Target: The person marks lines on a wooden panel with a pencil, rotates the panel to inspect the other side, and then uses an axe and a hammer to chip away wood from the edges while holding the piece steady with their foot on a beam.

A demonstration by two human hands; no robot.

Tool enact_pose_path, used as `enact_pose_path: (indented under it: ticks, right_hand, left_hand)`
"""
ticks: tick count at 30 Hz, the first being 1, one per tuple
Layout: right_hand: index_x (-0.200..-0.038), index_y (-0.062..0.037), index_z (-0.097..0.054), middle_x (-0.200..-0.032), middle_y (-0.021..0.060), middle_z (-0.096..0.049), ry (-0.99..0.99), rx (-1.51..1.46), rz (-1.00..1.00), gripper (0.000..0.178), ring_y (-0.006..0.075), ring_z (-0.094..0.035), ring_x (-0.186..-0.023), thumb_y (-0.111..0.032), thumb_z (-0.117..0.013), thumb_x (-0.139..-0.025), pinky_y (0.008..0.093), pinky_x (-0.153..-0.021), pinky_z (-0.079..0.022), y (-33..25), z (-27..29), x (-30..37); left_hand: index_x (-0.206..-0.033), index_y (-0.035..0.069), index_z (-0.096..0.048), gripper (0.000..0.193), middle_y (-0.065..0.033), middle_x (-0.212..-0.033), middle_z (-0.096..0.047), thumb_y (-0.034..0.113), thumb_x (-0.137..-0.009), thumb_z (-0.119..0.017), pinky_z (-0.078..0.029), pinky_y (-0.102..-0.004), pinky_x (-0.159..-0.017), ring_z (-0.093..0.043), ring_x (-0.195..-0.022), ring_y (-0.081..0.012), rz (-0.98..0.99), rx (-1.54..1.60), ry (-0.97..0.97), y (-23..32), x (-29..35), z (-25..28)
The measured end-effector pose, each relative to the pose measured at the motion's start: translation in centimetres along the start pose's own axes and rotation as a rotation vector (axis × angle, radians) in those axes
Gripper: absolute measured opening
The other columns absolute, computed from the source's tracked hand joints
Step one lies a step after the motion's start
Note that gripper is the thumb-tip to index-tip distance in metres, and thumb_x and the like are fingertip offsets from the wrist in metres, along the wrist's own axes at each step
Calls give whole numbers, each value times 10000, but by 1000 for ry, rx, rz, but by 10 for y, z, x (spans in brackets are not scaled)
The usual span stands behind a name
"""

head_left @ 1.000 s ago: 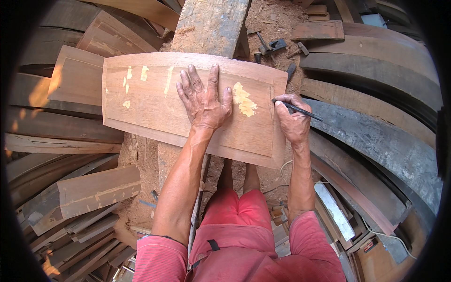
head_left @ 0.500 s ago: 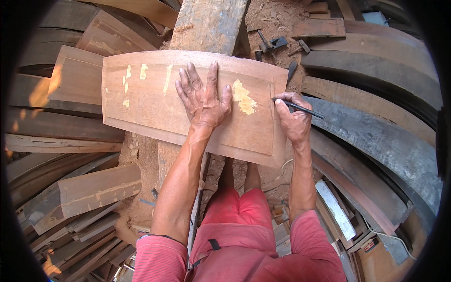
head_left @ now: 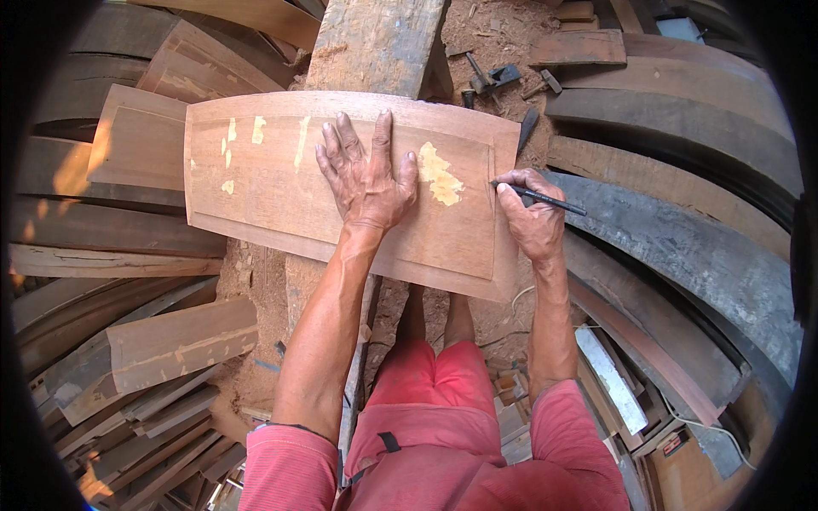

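A curved-edged wooden panel (head_left: 281,204) with a raised field and several pale yellow filler patches lies across a plank bench (head_left: 379,43). My left hand (head_left: 371,179) rests flat on the panel's middle, fingers spread, just left of the largest patch (head_left: 440,177). At the panel's right end, my right hand (head_left: 532,213) pinches a slim black pencil (head_left: 545,199). Its tip meets the panel along the right border of the raised field, and its back end points right.
Stacked boards (head_left: 673,162) line the right side, and more panels and boards (head_left: 183,341) fill the left. Beyond the panel, a hand plane (head_left: 497,78) and a hammer (head_left: 542,86) lie among wood shavings. A white cable (head_left: 716,430) runs at lower right.
The panel and both hands appear shifted very slightly left. The pencil tip stays at the right border of the raised field; both holds are the same.
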State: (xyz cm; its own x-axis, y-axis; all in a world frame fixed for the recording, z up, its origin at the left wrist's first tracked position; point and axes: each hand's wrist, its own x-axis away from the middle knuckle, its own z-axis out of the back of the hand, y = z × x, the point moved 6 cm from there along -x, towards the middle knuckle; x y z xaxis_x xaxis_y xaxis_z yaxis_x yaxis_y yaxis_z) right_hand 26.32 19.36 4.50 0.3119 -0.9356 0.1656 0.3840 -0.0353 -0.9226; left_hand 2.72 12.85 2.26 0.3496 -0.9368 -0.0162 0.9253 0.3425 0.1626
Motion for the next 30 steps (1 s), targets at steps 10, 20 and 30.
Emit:
enact_pose_path:
  ticks: [10, 20, 30]
  right_hand:
    - [-896, 42, -716, -788, 121, -692, -29, 1, -31, 161, 188, -663, -720, -94, -670, -824, 324, -685, -524, 0, 0, 2]
    - [-870, 37, -713, -784, 116, -696, -71, 21, -42, 155, 185, -660, -703, -102, -666, -820, 335, -673, -523, 3, 2, -1]
    - [-873, 38, -707, -770, 105, -687, -88, -23, -65, 147, 157, -645, -699, -93, -665, -823, 320, -661, -512, 8, 4, 8]
  left_hand:
    - [-1577, 256, -381, 668, -358, -1594, -229, 452, -963, -556, -90, -647, -1202, -138, -1508, -524, 3, -10, -10, 1, -1, 0]
    - [-1579, 255, -376, 670, -356, -1598, -221, 454, -965, -557, -91, -651, -1200, -129, -1509, -527, -2, -14, -14, -1, 0, -2]
    - [-1576, 259, -380, 672, -355, -1596, -228, 433, -956, -573, -88, -650, -1199, -132, -1507, -528, 4, -14, -12, -1, -1, -2]
